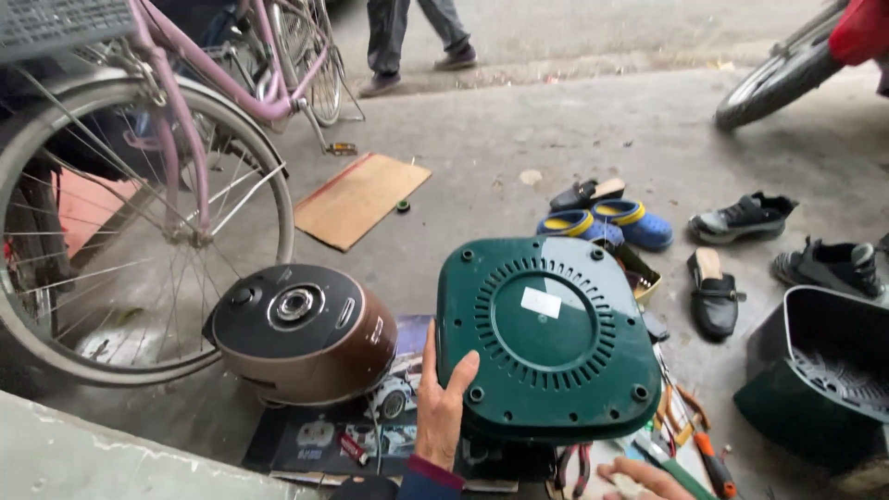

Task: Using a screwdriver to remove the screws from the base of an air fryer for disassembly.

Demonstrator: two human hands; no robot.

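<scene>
Left hand [441, 407] upright, fingers [460, 370] spread flat; right hand [645, 479] low, palm down.

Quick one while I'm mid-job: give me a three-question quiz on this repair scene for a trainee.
1. True or false: the left hand rests flat against the side of the upturned green appliance.
2. What stands left of the green appliance? A) the brown rice cooker B) a kettle C) a toolbox
3. Fill in: the right hand is low at the picture's edge, near the orange-handled ______.

Key
1. True; the fingers lie along its left edge, thumb on the base.
2. A; it sits on the ground beside the bicycle wheel.
3. Screwdriver; whether the hand grips anything cannot be told.
</scene>
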